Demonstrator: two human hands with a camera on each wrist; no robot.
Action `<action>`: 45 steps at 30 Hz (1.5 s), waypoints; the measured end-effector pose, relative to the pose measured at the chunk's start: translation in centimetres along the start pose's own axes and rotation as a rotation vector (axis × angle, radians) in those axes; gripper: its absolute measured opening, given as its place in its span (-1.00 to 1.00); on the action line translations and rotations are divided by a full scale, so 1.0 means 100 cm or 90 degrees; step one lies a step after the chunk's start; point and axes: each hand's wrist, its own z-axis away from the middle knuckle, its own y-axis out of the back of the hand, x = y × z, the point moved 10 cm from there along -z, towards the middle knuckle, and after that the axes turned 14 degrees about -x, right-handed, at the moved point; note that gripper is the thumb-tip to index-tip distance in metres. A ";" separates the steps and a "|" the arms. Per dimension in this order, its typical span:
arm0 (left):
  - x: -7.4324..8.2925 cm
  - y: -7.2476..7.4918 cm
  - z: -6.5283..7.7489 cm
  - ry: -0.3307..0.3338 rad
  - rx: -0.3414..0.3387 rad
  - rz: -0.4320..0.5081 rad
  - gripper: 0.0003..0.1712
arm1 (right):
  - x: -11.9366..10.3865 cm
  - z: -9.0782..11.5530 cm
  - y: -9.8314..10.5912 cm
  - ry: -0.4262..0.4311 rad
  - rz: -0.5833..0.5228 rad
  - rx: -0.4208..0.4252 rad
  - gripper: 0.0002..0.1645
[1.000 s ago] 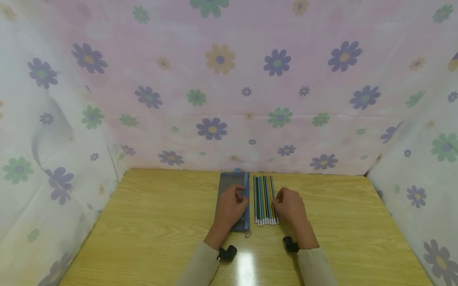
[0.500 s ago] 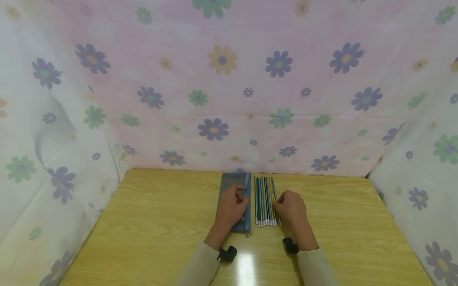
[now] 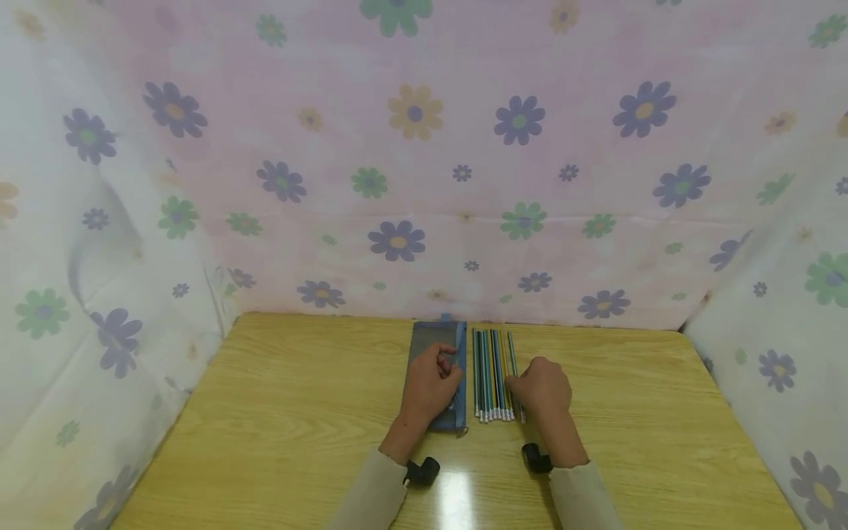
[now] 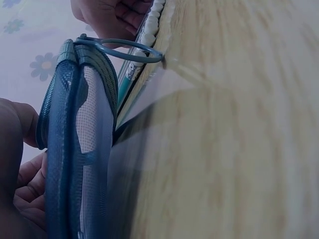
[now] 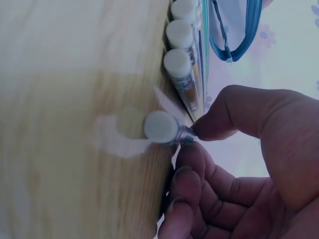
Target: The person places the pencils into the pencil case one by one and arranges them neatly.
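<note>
A blue mesh pencil case [image 3: 427, 333] lies lengthwise near the table's middle. My left hand [image 3: 427, 381] rests over it, thumb and curled fingers gripping its upper edge by the zip. To the right of the case is a row of striped pencils [image 3: 489, 379], white eraser ends towards me. Between thumb and fingertips my right hand [image 3: 545, 386] pinches one pencil [image 3: 511, 344], set a little apart from the row's right side. Its white eraser [image 5: 160, 127] shows close over the table in the right wrist view; the fingers hide its middle.
The wood-grain table [image 3: 298, 405] meets a flower-print cloth [image 3: 324, 199] at the back and both sides. A ring pull [image 4: 129, 54] sticks out from the case's near end. Black wrist cameras [image 3: 422, 471] sit below both hands.
The right hand has shifted slightly right, drawing the outermost pencil away from the row so a gap shows. The left hand stays in place on the pencil case.
</note>
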 end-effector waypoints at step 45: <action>-0.004 -0.002 -0.001 -0.003 -0.010 0.050 -0.64 | -0.024 0.013 0.010 0.092 -0.104 -0.015 -0.74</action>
